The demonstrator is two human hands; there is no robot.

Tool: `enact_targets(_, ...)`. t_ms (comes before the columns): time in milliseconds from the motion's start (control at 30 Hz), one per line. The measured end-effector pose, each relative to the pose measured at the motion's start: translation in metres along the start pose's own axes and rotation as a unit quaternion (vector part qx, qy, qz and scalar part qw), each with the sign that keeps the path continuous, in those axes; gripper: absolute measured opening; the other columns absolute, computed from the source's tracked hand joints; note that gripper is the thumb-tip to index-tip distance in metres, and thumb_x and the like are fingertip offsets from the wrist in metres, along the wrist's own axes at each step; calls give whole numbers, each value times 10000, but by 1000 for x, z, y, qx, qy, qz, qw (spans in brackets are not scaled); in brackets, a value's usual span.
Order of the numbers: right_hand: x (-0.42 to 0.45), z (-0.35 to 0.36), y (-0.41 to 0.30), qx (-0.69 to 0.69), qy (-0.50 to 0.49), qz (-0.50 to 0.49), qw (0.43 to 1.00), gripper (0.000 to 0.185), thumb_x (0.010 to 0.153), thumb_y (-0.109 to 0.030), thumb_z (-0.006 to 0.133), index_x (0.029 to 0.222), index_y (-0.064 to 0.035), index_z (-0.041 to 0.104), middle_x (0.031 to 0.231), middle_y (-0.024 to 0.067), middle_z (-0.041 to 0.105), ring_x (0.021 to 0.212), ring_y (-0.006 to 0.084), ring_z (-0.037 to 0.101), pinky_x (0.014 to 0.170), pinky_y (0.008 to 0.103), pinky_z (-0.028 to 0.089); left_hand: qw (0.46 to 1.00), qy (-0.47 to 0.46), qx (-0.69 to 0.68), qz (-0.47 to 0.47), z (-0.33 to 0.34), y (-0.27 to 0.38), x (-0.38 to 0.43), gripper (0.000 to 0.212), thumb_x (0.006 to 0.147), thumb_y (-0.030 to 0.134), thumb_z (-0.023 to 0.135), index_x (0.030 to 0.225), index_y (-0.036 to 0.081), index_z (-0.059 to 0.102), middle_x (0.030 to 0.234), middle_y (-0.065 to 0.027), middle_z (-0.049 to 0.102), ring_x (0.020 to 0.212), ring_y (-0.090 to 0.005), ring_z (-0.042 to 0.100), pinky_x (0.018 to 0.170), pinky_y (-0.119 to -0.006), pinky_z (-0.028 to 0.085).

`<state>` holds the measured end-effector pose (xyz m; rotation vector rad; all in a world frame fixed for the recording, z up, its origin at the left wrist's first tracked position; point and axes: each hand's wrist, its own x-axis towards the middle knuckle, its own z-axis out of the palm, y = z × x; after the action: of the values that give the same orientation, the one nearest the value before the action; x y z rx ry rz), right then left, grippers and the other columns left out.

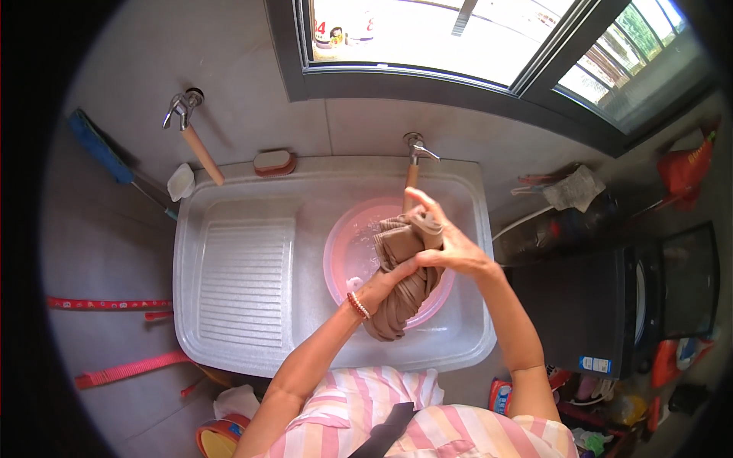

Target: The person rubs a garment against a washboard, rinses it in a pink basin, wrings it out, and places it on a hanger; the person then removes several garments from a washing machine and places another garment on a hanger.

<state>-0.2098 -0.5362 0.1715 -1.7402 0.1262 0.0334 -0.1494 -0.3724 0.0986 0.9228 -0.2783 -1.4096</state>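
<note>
A bunched brown cloth [401, 246] is held between my two hands above a pink plastic basin [338, 252] in the right part of a laundry sink [235, 358]. My left hand [383, 289], with beaded bracelets at the wrist, grips the cloth's middle; its fingers are partly hidden by the fabric. At the upper right, my right hand [449, 243] holds the rolled end of the cloth, thumb and fingers spread around it. Water shows in the basin, with a small pale thing near its left side. Folds of cloth hang below my left hand.
A ribbed washboard [243, 280] forms the sink's left part. Two wall taps [182, 109] [418, 150] with hoses stand behind. A scrubbing brush [275, 163] and a white scoop [181, 182] rest at the back rim. A dark appliance [572, 309] stands right.
</note>
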Motion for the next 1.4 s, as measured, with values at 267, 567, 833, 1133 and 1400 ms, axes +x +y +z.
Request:
enact_targets(267,21,4,18,393,-94,-65,912,1272,427,-572,818,1420,-124,162,1362,150,351,1236,269,369,1037,385,264,981,-41,-153,-110,15,24,-17,504,858,418,518,1146,5,492,924,-141,625,693,-231,647,565,-363,569)
enact_targets(567,23,-2,1,88,-129,-84,984,191,644,-111,698,746,-11,572,852,57,565,885,185,525,812,327,405,988,2,-25,-151,2,24,-21,479,815,280,584,1153,-35,457,1013,-165,589,824,-243,624,674,-321,545)
enact_targets(833,15,4,16,109,6,34,994,213,606,-50,628,608,-66,415,588,-47,402,596,57,407,557,247,360,968,-30,248,31,22,22,-6,584,693,224,724,1148,-15,446,1008,-50,519,865,-144,532,750,-275,470)
enact_targets(1133,-4,34,6,-224,88,52,969,404,636,-215,674,1011,-107,572,1075,129,483,999,307,491,827,388,412,858,73,502,82,23,5,-13,500,638,434,642,966,56,634,897,-179,637,882,-296,616,750,-383,471)
enact_targets(1400,-34,23,28,-125,-46,19,991,659,600,-303,748,1195,-154,507,1203,124,413,1143,276,406,978,365,329,674,59,736,20,31,14,-26,476,589,514,661,671,45,648,653,-147,637,645,-299,635,601,-400,506)
